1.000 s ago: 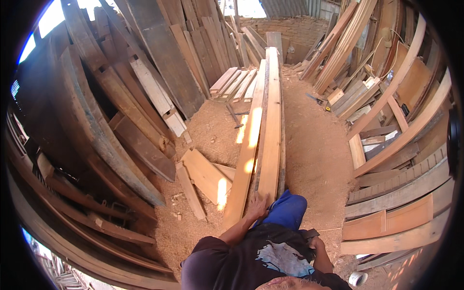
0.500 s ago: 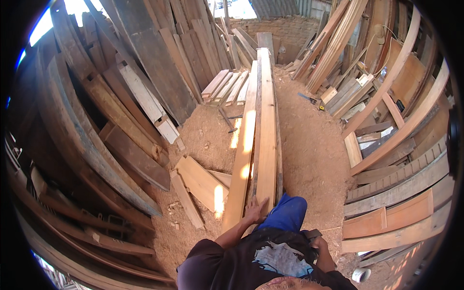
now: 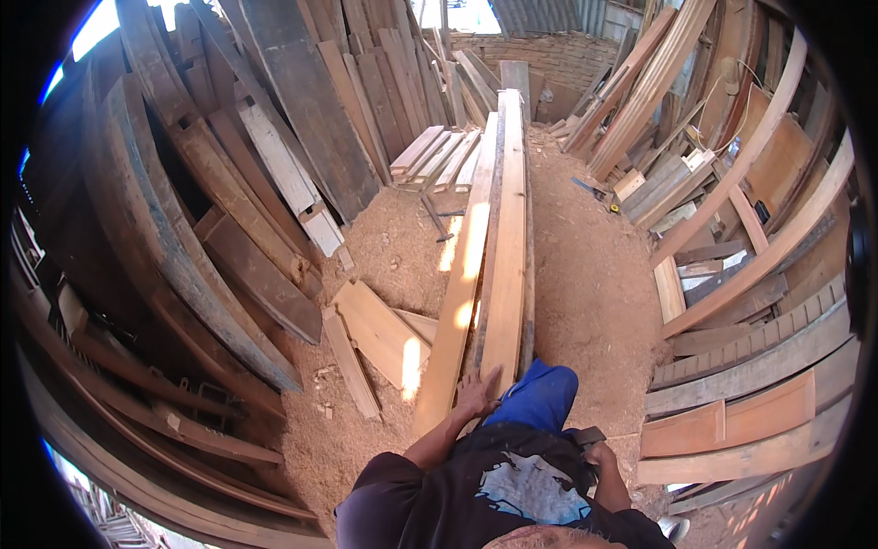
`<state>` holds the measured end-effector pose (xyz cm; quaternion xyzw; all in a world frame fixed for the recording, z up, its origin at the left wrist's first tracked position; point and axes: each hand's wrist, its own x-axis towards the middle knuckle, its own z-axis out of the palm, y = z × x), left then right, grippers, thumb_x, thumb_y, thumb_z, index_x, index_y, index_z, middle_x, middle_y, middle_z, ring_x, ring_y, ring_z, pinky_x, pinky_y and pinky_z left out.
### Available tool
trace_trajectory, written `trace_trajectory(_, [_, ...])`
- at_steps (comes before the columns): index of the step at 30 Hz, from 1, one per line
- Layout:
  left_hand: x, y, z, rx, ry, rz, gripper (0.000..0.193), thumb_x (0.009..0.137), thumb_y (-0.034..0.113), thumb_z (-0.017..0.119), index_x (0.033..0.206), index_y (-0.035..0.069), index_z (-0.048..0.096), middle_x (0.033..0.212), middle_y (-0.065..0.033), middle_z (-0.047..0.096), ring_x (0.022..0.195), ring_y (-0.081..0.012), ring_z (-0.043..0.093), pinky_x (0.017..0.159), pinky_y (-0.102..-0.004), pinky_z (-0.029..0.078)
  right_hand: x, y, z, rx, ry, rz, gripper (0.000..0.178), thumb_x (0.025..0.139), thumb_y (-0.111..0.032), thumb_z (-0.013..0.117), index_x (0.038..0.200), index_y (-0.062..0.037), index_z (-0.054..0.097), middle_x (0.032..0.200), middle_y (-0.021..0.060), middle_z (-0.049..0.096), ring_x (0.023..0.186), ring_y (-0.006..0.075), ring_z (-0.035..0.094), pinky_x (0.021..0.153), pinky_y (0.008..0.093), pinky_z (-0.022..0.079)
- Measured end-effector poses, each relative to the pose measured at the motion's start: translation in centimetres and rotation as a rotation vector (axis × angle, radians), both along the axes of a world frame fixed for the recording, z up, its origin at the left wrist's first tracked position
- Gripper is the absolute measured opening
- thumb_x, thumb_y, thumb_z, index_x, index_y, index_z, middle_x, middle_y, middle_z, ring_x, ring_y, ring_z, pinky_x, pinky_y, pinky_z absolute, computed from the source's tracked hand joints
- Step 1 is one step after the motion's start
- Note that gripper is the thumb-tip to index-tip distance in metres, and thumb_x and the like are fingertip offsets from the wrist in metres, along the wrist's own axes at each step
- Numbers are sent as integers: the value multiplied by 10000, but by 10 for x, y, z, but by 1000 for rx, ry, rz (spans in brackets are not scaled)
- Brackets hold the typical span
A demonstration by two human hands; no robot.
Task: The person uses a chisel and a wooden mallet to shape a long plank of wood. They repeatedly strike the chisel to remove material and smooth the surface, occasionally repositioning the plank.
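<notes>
Two long light-brown planks lie side by side, stretching away from me: the left plank (image 3: 455, 331) and the right plank (image 3: 508, 274). A dark, rough strip of wood shows between them. My left hand (image 3: 475, 393) rests at their near ends with fingers spread, the thumb side touching the right plank. By my right hip, my right hand (image 3: 600, 456) is closed round a dark block-like tool (image 3: 586, 436); its kind is too small and partly covered to make out.
Loose boards (image 3: 377, 322) lie on the shavings-strewn floor left of the planks, with a hammer (image 3: 442, 221) farther off. A saw (image 3: 588, 189) and a yellow tape measure (image 3: 614, 209) lie at far right. Timber (image 3: 302, 101) leans along both sides.
The view has tilted slightly. My left hand's fingers have spread wider, reaching toward the left plank. The dark tool by my right hand shows a little more.
</notes>
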<state>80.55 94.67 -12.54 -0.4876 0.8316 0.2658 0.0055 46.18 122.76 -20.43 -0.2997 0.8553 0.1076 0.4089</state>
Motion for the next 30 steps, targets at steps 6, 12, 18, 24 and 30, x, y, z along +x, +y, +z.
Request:
trace_trajectory(6, [-6, -1, 7, -6, 4, 3, 1045, 700, 464, 806, 1558, 366, 216, 1447, -276, 376, 1314, -482, 373, 1089, -568, 321, 13, 36, 35, -359, -187, -337, 741, 627, -172, 780, 1308, 11, 552, 1119, 209, 681, 1007, 321, 661, 869, 405, 528])
trace_trajectory(12, [-15, 6, 12, -48, 59, 21, 943, 753, 470, 773, 1519, 157, 320, 1461, -279, 377, 1314, -484, 360, 1089, -573, 320, 20, 36, 101, -619, -351, -724, 385, 718, -140, 696, 1070, -12, 607, 858, 108, 654, 738, 220, 638, 642, 386, 523])
trace_trajectory(18, [-68, 57, 109, -86, 522, -448, 869, 720, 183, 824, 1462, 70, 387, 1472, -255, 371, 1342, -470, 352, 1118, -540, 317, 18, -13, 174, -948, -659, -988, 229, 829, -186, 668, 961, -3, 629, 781, 64, 619, 662, 184, 605, 600, 342, 517])
trace_trajectory(24, [-125, 75, 160, -78, 784, -870, 871, 604, 89, 834, 1396, 158, 479, 1495, -222, 357, 1354, -455, 338, 1106, -553, 315, 40, -108, 215, -1064, -808, -981, 271, 862, -208, 670, 1019, 11, 643, 878, 79, 656, 800, 177, 651, 709, 309, 546])
trace_trajectory(30, [-127, 25, 195, -30, 1076, -886, 566, 537, 70, 825, 1068, 117, 633, 1332, -152, 536, 1217, -374, 483, 1004, -474, 412, 58, -156, 226, -1195, -809, -745, 251, 891, -199, 678, 1021, 15, 663, 946, 87, 674, 866, 149, 659, 726, 304, 543])
